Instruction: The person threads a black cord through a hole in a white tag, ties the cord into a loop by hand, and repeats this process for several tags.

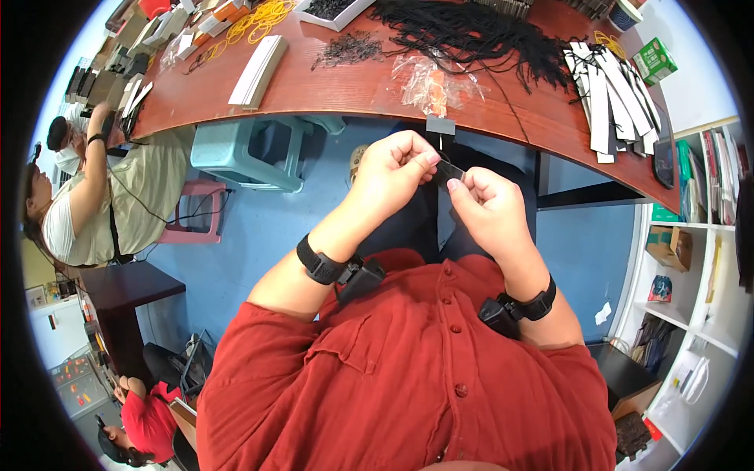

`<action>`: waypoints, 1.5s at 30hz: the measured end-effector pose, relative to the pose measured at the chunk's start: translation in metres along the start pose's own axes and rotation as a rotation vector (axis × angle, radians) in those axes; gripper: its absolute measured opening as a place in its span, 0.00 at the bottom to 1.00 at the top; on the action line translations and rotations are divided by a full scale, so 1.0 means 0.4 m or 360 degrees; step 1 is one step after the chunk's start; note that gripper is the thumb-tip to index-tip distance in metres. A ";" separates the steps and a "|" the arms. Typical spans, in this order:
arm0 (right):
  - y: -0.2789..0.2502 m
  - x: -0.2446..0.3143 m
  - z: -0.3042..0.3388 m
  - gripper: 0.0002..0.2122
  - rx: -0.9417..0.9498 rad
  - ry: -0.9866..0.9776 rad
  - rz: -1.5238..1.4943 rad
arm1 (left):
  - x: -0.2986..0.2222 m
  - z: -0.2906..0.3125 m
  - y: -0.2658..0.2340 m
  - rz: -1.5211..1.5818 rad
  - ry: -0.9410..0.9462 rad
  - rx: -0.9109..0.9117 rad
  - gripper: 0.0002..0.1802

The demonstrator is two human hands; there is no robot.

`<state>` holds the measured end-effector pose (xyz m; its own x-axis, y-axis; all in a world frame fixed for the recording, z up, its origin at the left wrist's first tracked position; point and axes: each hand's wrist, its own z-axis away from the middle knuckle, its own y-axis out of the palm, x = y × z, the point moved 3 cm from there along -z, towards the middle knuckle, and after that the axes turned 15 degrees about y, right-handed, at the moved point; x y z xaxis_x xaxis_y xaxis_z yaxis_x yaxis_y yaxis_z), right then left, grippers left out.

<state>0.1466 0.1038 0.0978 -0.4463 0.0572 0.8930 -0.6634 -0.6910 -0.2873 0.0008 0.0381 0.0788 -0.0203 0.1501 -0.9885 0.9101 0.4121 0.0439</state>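
In front of my body, just off the table's near edge, my left hand (393, 174) and my right hand (492, 206) face each other with thumbs and fingers pinched. Between them is a small dark flat piece (448, 169), gripped at its two sides; its exact kind is too small to make out. A thin dark loop shows by the left fingertips. Just beyond the hands, a grey block (441, 125) sits at the table edge with a thin pale pin (441, 142) below it.
On the red-brown table (330, 94) lie black cords (479, 35), small black pieces (349, 49), clear plastic wrap (428, 82), a white strip stack (259, 71) and white tags (613, 98). A blue stool (243, 153) stands below. One person works at left, another at lower left; shelves at right.
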 end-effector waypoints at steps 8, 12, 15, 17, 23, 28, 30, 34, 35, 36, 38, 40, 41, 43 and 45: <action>0.012 -0.093 -0.031 0.09 0.0218 0.0116 -0.0232 | -0.044 0.047 0.048 0.0387 -0.0029 0.0391 0.09; -0.005 -0.056 -0.007 0.06 0.0262 0.0521 -0.0373 | -0.040 0.065 0.061 -0.0607 0.0623 0.0520 0.14; 0.007 -0.060 -0.001 0.14 0.0380 0.0435 -0.0280 | -0.062 0.067 0.061 -0.0975 0.0726 0.0650 0.13; 0.010 -0.056 0.007 0.20 0.0435 0.0373 -0.0145 | -0.060 0.080 0.059 -0.1154 0.0762 0.0715 0.09; 0.009 -0.090 -0.015 0.11 0.0879 0.0553 -0.0427 | -0.054 0.082 0.059 -0.0934 0.0696 0.0583 0.03; 0.016 -0.119 -0.026 0.12 0.1036 0.0661 -0.0985 | 0.007 0.060 0.035 0.0324 -0.0164 0.0168 0.05; 0.024 -0.106 -0.022 0.12 0.0992 0.0523 -0.0578 | 0.011 0.054 0.019 0.0338 -0.0167 0.0142 0.06; 0.009 -0.001 0.015 0.11 0.0204 -0.0034 0.0995 | -0.041 0.033 -0.018 -0.0089 0.0150 -0.0070 0.06; -0.002 0.036 0.027 0.11 0.0194 0.0088 0.1027 | -0.045 0.029 -0.028 -0.0052 0.0170 -0.0090 0.06; -0.020 0.071 0.044 0.09 0.0083 0.0046 0.1016 | -0.048 0.022 -0.038 -0.0017 0.0199 -0.0114 0.06; -0.086 0.140 0.052 0.10 -0.0166 -0.0375 0.1145 | -0.102 0.007 -0.041 0.0054 0.0302 -0.0026 0.06; -0.181 0.215 0.050 0.10 -0.0583 -0.0553 0.1355 | -0.172 -0.026 -0.101 -0.0515 0.0639 -0.0130 0.06; -0.224 0.258 0.038 0.10 -0.0723 -0.0219 0.1456 | -0.204 -0.048 -0.156 -0.0909 0.0862 -0.0252 0.07; -0.348 0.294 -0.025 0.12 -0.1072 -0.0292 0.1551 | -0.254 -0.084 -0.267 -0.1875 0.0806 -0.0606 0.10; -0.453 0.299 -0.099 0.17 -0.1173 -0.0331 0.1666 | -0.229 -0.116 -0.392 -0.2345 0.0837 -0.0751 0.17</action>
<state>0.1896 0.2644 0.2430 -0.8938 -0.4237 0.1473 -0.2600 0.2218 -0.9398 -0.1592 0.0016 0.1692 -0.9278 -0.3677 -0.0623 -0.2206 0.6759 -0.7032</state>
